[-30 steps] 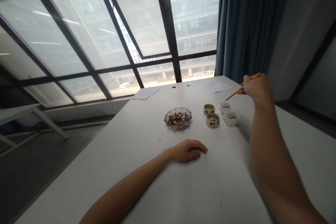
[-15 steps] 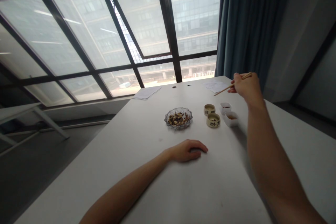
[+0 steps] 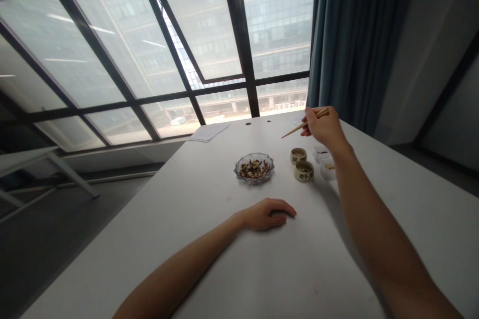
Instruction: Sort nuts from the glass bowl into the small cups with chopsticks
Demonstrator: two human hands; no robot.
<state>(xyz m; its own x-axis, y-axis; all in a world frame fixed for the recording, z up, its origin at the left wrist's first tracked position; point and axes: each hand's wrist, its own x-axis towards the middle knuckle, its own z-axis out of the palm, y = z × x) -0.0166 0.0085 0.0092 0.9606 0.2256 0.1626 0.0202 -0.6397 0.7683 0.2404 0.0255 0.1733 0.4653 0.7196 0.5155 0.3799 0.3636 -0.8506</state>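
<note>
Chopsticks are gripped in my right hand, raised above the far part of the table with their tips pointing left and down. Nothing can be made out between the tips. My left hand lies on the white tabletop, fingers stretched out and holding nothing. Beyond it stands a clear glass bowl of mixed nuts or beans. Two small ceramic cups with dark lettering, a front cup and a back cup, stand right of the bowl. Beside them, my right forearm partly hides two small white containers.
Sheets of paper lie at the table's far left edge. A small dark round object sits near the far edge. Windows and a blue curtain are behind the white table.
My right hand and the chopsticks have moved left, from over the white containers' side toward the ceramic cups. My left hand has stayed still.
</note>
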